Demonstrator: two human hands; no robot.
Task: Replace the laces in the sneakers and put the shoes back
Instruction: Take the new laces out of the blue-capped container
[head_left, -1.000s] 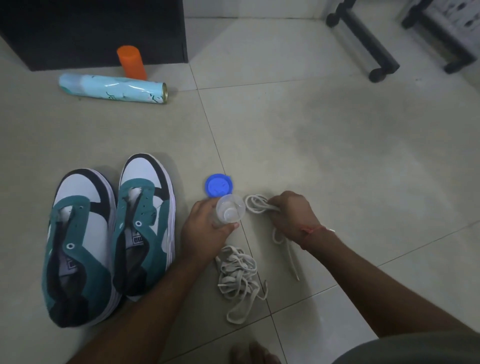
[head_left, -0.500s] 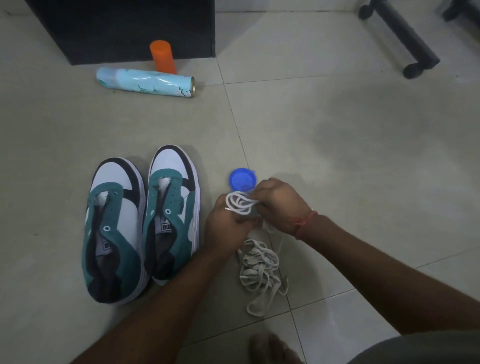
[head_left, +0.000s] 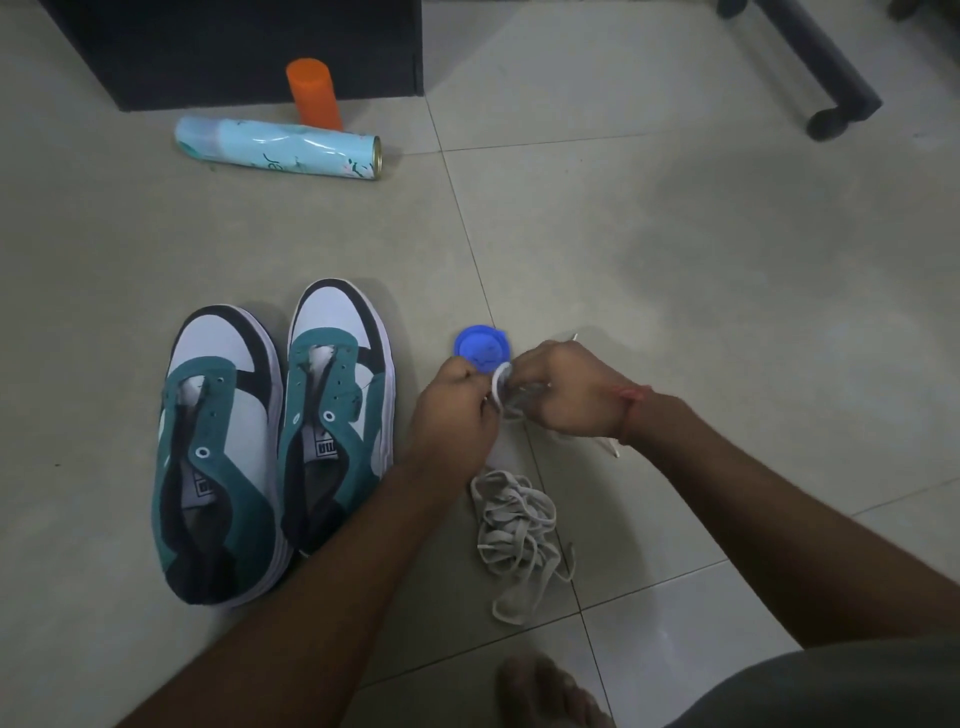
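Left hand (head_left: 457, 410): forearm reaching in from near left, fingers curled, pinching a coiled white lace (head_left: 501, 387). Right hand (head_left: 563, 392): fingers curled round the same lace, knuckles up. Loose lace pile (head_left: 517, 530): on floor, near side of hands. Laceless teal sneakers (head_left: 270, 436): side by side, left of hands. Blue lid (head_left: 482, 348): just beyond hands.

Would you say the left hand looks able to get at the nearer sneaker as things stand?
Probably yes, once freed: the left hand grips a white lace together with the right hand, but bare floor alone separates it from the nearer sneaker.
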